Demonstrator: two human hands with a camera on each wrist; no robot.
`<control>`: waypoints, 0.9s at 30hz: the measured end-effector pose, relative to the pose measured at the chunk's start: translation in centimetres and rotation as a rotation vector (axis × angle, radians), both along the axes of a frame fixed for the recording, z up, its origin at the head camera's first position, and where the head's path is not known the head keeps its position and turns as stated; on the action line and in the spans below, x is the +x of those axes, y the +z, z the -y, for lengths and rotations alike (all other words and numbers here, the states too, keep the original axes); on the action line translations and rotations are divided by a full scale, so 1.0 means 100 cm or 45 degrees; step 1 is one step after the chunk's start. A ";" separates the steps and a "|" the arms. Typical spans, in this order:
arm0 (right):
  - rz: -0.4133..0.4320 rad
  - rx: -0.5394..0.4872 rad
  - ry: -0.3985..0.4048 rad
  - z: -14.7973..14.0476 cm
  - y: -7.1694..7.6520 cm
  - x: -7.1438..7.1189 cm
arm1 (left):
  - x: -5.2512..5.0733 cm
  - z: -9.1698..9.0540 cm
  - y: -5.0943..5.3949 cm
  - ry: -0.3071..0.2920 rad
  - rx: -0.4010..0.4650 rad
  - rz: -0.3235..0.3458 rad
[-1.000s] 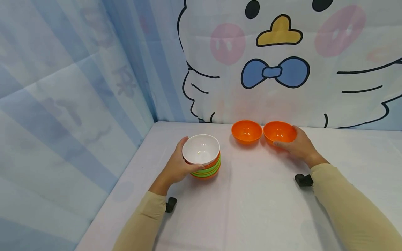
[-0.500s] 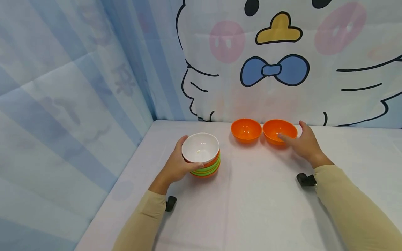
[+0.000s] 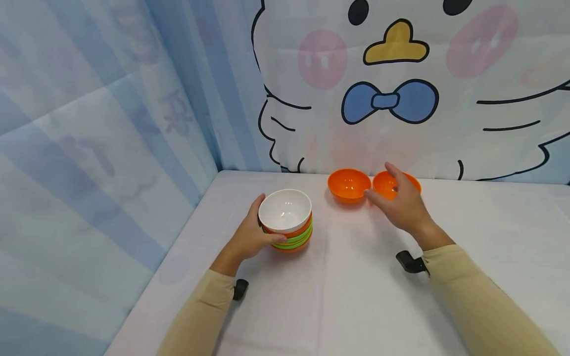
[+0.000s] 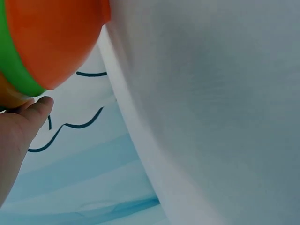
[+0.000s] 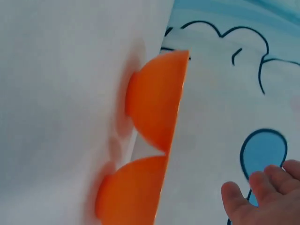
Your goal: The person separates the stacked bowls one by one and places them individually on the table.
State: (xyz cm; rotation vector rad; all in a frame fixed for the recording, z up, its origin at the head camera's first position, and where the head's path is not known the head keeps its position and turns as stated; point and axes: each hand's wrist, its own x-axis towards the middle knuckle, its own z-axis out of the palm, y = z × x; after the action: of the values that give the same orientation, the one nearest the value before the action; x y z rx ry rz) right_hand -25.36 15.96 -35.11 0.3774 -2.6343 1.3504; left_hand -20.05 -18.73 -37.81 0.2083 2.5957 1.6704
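Around stacked bowls (image 3: pixel 288 220), left hand (image 3: pixel 250 239) curled

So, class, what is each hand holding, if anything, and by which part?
The left hand grips the stack of bowls by its left side, near the top; the right hand holds nothing.

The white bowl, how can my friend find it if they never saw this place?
On the table, in the head view, find the stack left of two orange bowls. The white bowl sits on top. It's the only white one: those under it show orange and green.
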 end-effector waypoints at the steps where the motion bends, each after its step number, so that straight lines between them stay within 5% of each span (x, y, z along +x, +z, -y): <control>1: 0.003 0.011 0.045 0.007 0.001 0.002 | 0.000 0.000 0.000 -0.003 0.009 0.005; 14: 0.044 -0.027 0.499 0.099 -0.015 0.020 | -0.001 0.001 -0.005 -0.018 -0.002 -0.007; 27: 0.131 0.015 0.523 0.124 -0.013 0.016 | 0.001 0.003 -0.004 -0.038 -0.004 -0.047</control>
State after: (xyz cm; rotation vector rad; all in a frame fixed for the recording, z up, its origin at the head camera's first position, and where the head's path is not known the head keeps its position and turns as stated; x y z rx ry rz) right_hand -23.73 3.51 -36.38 0.9152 -2.7506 1.4986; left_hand -19.94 -19.01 -38.17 0.2787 2.6073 1.6690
